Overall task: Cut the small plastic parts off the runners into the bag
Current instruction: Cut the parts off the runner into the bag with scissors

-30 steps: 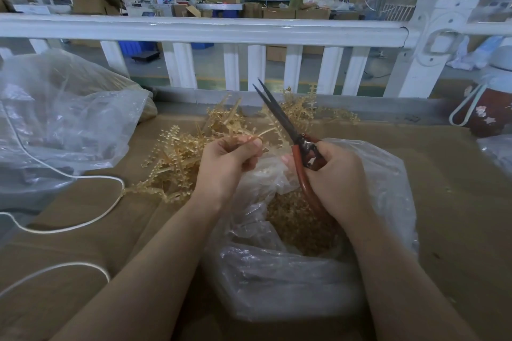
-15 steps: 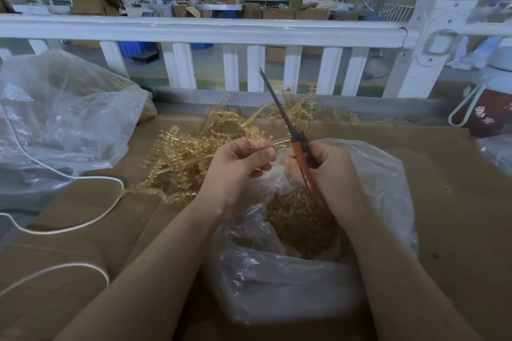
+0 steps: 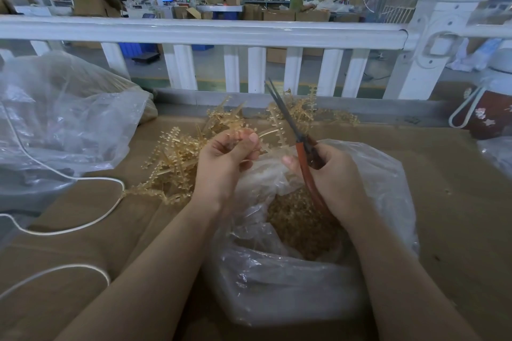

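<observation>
Runner with small amber parts along it sits pinched in the left hand, fingers and thumb curled round its stem, just above the open mouth of the clear bag. At 3 o'clock of it the right hand grips the red-handled scissors, blades nearly closed, pointing to 11 o'clock. Cut parts fill the bag. More runners lie heaped at 9 o'clock on the brown table.
</observation>
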Tool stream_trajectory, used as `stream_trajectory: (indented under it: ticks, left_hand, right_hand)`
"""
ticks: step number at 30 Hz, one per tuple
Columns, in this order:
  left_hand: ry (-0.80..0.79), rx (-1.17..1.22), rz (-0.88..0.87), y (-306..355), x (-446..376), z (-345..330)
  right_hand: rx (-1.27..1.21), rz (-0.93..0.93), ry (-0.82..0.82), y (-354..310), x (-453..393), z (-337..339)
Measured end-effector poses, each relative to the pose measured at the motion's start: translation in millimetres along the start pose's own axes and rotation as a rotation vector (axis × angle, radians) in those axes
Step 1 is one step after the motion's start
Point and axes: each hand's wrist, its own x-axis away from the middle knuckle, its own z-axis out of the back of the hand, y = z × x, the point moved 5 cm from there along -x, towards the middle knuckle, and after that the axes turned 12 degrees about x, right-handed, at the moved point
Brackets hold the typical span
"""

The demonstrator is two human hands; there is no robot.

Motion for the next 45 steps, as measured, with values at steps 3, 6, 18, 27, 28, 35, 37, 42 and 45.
stream_trajectory:
  ticks: [3,6,18,27,28,35,37,42,45]
  left_hand:
    - [0.012,0.021,-0.004,0.6,0.6,0.7]
    - [0.023,-0.012,-0.008,0.9,0.5,1.0]
    - [0.016,-0.015,-0.003,0.2,-1.6,-0.5]
    - [-0.054,0.001,0.059,-1.4,1.0,-3.4]
    - [-0.062,-0.005,0.063,-1.6,1.1,-3.8]
    - [-0.054,0.005,0.074,-1.6,0.7,-3.9]
    - [-0.055,0.001,0.071,-1.0,0.6,-4.1]
    - [-0.053,0.005,0.068,0.2,1.1,-3.9]
    - [-0.053,0.004,0.060,0.4,1.1,-4.2]
  right_hand:
    - [0.165,0.039,-0.033,2.1,0.2,-3.1]
    - [0.310,0.104,-0.049,1.6,0.7,-6.2]
    - [0.561,0.213,0.063,-12.0,6.5,2.5]
    - [0.564,0.218,0.076,-10.3,6.2,3.2]
    - [0.559,0.221,0.078,-10.5,6.3,3.2]
    - [0.546,0.244,0.109,-13.3,6.6,5.7]
    - [0.541,0.248,0.115,-13.6,6.6,5.9]
    - [0.537,0.264,0.128,-12.7,6.9,5.4]
    - [0.503,0.266,0.137,-13.1,7.8,6.5]
